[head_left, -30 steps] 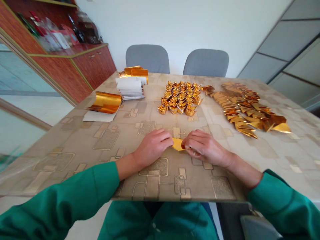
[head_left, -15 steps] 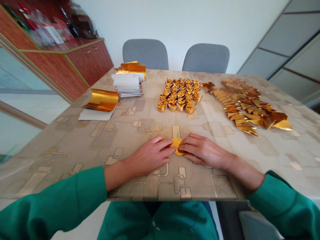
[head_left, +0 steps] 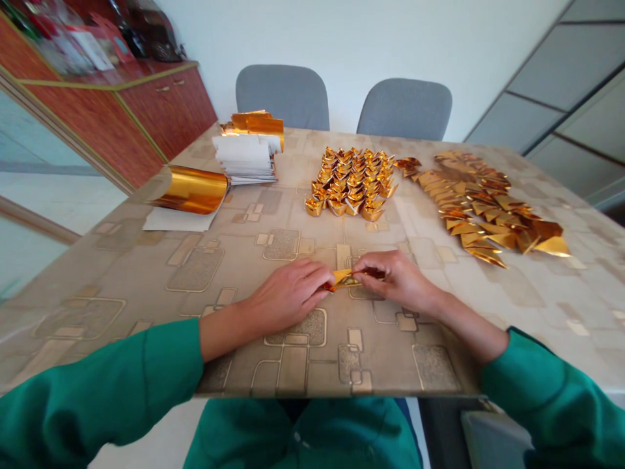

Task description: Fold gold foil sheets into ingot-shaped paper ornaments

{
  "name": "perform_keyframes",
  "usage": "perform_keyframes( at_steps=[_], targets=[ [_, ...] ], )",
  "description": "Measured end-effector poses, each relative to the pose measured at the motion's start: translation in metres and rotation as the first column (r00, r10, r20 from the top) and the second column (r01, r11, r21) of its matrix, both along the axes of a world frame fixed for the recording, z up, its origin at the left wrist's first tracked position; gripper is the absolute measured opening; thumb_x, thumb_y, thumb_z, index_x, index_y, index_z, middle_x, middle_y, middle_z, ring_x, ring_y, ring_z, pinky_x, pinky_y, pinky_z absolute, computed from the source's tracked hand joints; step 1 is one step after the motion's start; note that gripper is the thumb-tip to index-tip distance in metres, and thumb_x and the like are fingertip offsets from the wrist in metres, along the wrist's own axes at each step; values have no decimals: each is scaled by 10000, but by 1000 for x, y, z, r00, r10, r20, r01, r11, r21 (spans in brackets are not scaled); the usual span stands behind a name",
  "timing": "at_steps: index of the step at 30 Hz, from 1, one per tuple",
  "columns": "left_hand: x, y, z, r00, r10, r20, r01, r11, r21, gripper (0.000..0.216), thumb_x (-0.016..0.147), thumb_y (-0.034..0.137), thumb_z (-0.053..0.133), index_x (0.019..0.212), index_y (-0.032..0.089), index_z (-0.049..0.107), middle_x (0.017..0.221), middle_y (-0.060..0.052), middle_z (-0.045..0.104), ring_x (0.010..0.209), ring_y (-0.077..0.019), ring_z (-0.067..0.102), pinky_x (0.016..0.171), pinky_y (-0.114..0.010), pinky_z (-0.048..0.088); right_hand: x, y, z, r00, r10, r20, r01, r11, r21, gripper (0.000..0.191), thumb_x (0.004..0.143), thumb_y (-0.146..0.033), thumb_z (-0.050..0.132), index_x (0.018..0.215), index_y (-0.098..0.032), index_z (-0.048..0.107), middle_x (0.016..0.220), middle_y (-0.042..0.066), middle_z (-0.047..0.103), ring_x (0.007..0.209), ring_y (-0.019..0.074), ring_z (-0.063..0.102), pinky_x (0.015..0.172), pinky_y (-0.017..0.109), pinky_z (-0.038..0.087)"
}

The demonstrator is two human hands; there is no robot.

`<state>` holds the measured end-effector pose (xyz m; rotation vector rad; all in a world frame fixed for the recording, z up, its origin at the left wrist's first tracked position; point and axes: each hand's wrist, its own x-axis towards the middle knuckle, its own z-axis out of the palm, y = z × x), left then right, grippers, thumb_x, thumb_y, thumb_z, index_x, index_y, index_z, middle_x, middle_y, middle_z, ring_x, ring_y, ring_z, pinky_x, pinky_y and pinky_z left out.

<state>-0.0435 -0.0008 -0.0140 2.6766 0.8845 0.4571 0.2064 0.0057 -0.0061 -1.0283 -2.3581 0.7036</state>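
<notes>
Between my hands, just above the tabletop, is a small folded piece of gold foil paper (head_left: 342, 277). My left hand (head_left: 293, 292) is closed on its left end, fingers pressed together. The right end is pinched between the thumb and fingers of my right hand (head_left: 398, 280). My fingers hide parts of the paper at both ends. Straight ahead stand rows of finished gold paper ingots (head_left: 352, 179). To the right spreads a heap of flat folded gold paper pieces (head_left: 481, 205).
At the left lie a curled gold foil sheet (head_left: 195, 190) and a stack of white-backed sheets (head_left: 244, 159). The patterned tablecloth (head_left: 195, 270) covers the table. Two grey chairs (head_left: 283, 98) stand behind it, and a wooden cabinet (head_left: 168, 117) is at the far left.
The paper was lying flatter and now looks narrower and tilted up. My right hand has lifted slightly into a pinch at its end, and my left hand has shifted a little left.
</notes>
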Motion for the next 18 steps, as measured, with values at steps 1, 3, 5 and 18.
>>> perform_keyframes(
  at_steps=[1, 3, 5, 18],
  targets=[
    [0, 0, 0, 1000, -2, -7, 2, 1000, 5, 112, 947, 197, 529, 1023, 155, 600, 997, -73, 691, 936, -216, 629, 845, -355, 507, -1, 2, -1, 1000, -20, 1, 20, 1000, -8, 127, 914, -179, 593, 818, -153, 671, 689, -6, 643, 581, 89, 546, 569, 207, 389],
    [0, -1, -1, 1000, -8, -16, 8, 999, 39, 151, 941, 194, 537, 1076, 153, 591, 1015, -76, 690, 939, -219, 626, 844, -355, 510, -3, 5, -3, 999, -52, 14, 52, 999, 1, 130, 899, -180, 606, 786, -155, 667, 678, -5, 627, 577, 92, 529, 566, 212, 373],
    [0, -1, -2, 999, -39, -25, 41, 994, 102, 219, 947, 205, 536, 1154, 149, 581, 1060, -85, 690, 960, -223, 623, 862, -363, 510, -5, 7, -6, 996, -81, 24, 81, 997, 18, 123, 888, -168, 606, 779, -160, 662, 694, 3, 630, 593, 100, 534, 580, 218, 377],
    [-2, -9, -5, 989, -137, -49, 144, 963, 229, 349, 955, 253, 515, 1249, 83, 596, 1208, -135, 652, 1059, -246, 590, 939, -382, 478, -8, 0, -12, 974, -176, 142, 162, 981, 108, 82, 891, -183, 642, 819, -173, 605, 775, 30, 636, 731, 164, 570, 681, 265, 398]
  ],
)
